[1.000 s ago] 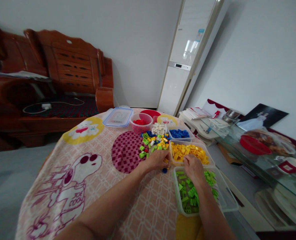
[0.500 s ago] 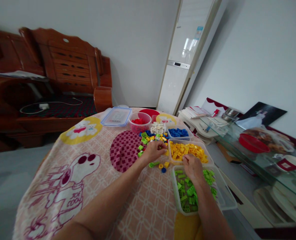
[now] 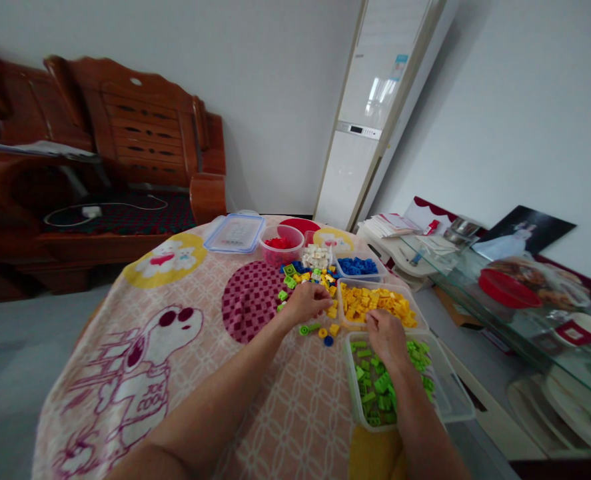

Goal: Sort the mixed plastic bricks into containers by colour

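Observation:
My left hand [image 3: 306, 301] rests palm down on a loose pile of mixed bricks [image 3: 311, 277] in the middle of the table, fingers curled over some of them; what it grips is hidden. My right hand [image 3: 385, 337] hovers over the near edge of the clear tub of green bricks [image 3: 375, 387], fingers bent downward, contents hidden. Just beyond it stands the tub of yellow bricks [image 3: 375, 303]. A few small loose pieces [image 3: 320, 330] lie by my left wrist.
Further back stand a tub of blue bricks [image 3: 358, 267], a heap of white bricks [image 3: 316, 256], a bowl of red bricks [image 3: 280, 243] and a clear lid [image 3: 235, 233]. A cartoon-print cloth [image 3: 165, 347] covers the table. A glass table [image 3: 520, 300] lies right, a wooden sofa [image 3: 100, 153] left.
My left hand has moved from the near side of the pile up onto it, uncovering a few loose pieces by the wrist. My right hand has stayed over the green tub.

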The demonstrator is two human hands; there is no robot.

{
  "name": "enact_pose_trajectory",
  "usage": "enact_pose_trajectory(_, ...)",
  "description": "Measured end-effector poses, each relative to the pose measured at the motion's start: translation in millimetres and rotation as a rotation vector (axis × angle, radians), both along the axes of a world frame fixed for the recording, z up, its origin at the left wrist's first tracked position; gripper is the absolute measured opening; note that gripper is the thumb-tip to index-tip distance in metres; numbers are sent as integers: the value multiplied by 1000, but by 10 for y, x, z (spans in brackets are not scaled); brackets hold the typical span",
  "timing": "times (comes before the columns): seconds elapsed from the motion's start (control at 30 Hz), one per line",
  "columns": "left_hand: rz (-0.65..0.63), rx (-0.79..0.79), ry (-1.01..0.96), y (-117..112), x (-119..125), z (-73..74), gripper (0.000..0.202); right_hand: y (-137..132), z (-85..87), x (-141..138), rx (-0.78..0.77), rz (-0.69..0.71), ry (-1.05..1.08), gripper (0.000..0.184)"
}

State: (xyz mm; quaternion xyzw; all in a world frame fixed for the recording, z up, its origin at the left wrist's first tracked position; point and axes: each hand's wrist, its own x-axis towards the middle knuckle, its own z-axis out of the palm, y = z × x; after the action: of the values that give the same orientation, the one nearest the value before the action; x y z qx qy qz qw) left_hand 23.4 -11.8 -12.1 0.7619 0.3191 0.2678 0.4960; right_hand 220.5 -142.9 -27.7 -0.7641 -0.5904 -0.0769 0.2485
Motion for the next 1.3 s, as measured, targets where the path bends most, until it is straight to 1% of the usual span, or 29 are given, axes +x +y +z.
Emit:
enact_pose_trajectory(0.1, -17, -54, -69, -50, 43, 5, 13, 13, 37, -54, 127, 146, 48, 25)
enact_pose_trajectory(0.17, -35, -89, -108, -90, 73, 12, 12, 27, 59, -120, 159, 249, 65, 27)
enact_pose_trajectory(0.23, -52, -112, -124, -126, 97, 17, 13, 41, 69, -190, 132, 320, 77, 30)
enact_pose_trajectory(0.3, -73, -109, -119, -155, 113, 17, 15, 50, 70, -247, 93, 363, 80, 31)
enact_pose_trajectory(0.4, -88, -59, -102, -174, 120, 12, 17, 50, 68, -291, 63, 374, 68, 24)
enact_pose_trajectory(0.47, -69, -38, -114, -168, 119, 11, 16, 43, 69, -295, 61, 367, 62, 20)
enact_pose_trajectory(0.57, -11, -54, -188, -139, 126, 5, 14, 35, 74, -275, 100, 321, 64, 19)
enact_pose_trajectory(0.67, 22, -64, -281, -113, 158, -25, 15, 36, 70, -224, 173, 206, 69, 22)
enact_pose_trajectory(0.77, 10, -74, -325, -119, 206, -79, 18, 41, 50, -153, 198, 94, 62, 25)
enact_pose_trajectory(0.9, -12, -93, -307, -168, 252, -126, 18, 41, 12, -77, 129, -12, 6, 24)
enact_pose_trajectory(1.07, -19, -83, -264, -211, 264, -119, 18, 34, -12, -58, 77, -52, -45, 24)
enact_pose_trajectory(1.2, -16, -64, -278, -165, 248, -125, 19, 22, -2, -62, 43, -55, -65, 25)
enact_pose_trajectory(1.3, 21, -13, -249, -72, 184, -131, 19, 5, 21, -57, -4, -85, -83, 24)
